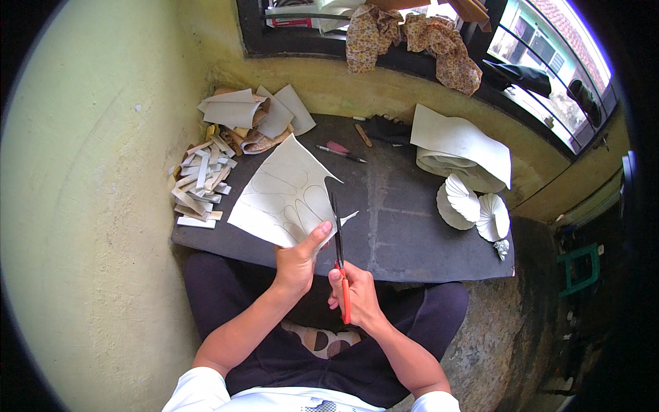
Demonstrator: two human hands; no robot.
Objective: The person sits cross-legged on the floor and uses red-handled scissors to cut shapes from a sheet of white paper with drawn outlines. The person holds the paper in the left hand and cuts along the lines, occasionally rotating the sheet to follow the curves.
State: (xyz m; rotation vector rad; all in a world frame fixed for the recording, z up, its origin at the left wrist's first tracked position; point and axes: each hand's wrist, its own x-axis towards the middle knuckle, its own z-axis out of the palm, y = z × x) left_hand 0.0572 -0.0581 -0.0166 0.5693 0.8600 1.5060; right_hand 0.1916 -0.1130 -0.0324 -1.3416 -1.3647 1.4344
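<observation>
My left hand grips the near edge of a pale sheet marked with drawn curved outlines, held above a dark board on my lap. My right hand holds red-handled scissors; the dark blades point away from me and lie in a cut at the sheet's right side. A narrow sliver of the sheet sticks out to the right of the blades.
A heap of pale strips lies at the board's left edge, and larger offcuts at the far left corner. A pen lies mid-board. Rolled pale sheets and fanned cut pieces sit at the right. Yellow walls close left and behind.
</observation>
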